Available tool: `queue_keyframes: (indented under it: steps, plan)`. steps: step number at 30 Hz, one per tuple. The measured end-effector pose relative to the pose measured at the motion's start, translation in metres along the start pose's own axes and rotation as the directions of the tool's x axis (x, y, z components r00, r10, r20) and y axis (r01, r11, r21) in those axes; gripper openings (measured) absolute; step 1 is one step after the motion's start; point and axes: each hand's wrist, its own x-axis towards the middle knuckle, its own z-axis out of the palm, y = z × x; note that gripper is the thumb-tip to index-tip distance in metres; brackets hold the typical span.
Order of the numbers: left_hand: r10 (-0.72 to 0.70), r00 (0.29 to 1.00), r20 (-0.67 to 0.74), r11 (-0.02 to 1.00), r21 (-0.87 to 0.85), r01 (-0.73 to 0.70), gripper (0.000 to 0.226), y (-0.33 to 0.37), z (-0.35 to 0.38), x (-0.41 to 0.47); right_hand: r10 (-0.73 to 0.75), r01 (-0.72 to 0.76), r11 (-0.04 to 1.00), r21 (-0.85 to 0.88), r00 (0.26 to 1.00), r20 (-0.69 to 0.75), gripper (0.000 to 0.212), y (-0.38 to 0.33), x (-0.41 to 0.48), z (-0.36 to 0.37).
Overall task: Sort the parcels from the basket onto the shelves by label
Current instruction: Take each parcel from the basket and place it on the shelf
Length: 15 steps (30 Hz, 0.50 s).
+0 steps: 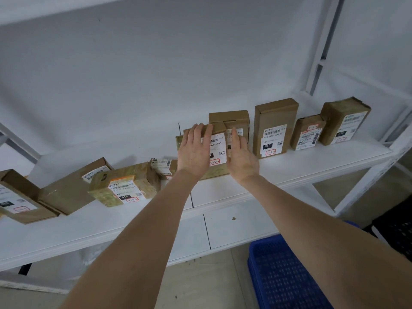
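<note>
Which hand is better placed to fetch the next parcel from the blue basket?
Right, probably. The blue basket sits low on the person's right, under the right forearm. The right hand is only held straight-fingered beside the 3-3-6 parcel, while the left hand rests flat on its front, farther away.

A black perforated crate (398, 233) sits on the beige floor (211, 282).

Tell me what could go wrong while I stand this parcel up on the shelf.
1. The parcel stands upright under your left hand, with your right hand beside it. It may tip forward once your hands let go.
2. It stands in front of another box and partly hides that box's label, which could cause a misread later.
3. The small parcel lying to its left could get knocked.
</note>
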Motion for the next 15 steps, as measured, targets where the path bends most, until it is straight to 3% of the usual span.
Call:
queue_keyframes:
  steps: [2,4,7,12,15]
  plan:
    - [0.051,0.997,-0.062,0.998,-0.039,-0.053,0.071,0.011,-0.004,-0.004,0.011,-0.012,1.000,-0.024,1.000,-0.019,0.090,0.009,-0.008,-0.007]
    - [0.122,0.992,-0.039,0.989,-0.080,-0.125,0.071,0.032,-0.008,-0.011,0.038,-0.040,0.999,-0.030,0.998,-0.042,0.087,0.022,-0.019,-0.014]
    - [0.201,0.976,0.087,0.973,-0.135,-0.189,0.064,0.073,-0.004,-0.021,0.109,-0.113,0.991,-0.071,0.992,-0.062,0.087,0.047,-0.036,-0.024]
    - [0.209,0.932,0.297,0.965,-0.217,-0.147,0.070,0.142,0.017,-0.029,0.238,-0.245,0.958,-0.146,0.969,-0.064,0.088,0.103,-0.075,-0.038]
    - [0.286,0.889,0.358,0.951,-0.223,-0.216,0.069,0.180,0.028,-0.034,0.332,-0.335,0.928,-0.161,0.942,-0.046,0.090,0.138,-0.102,-0.043]
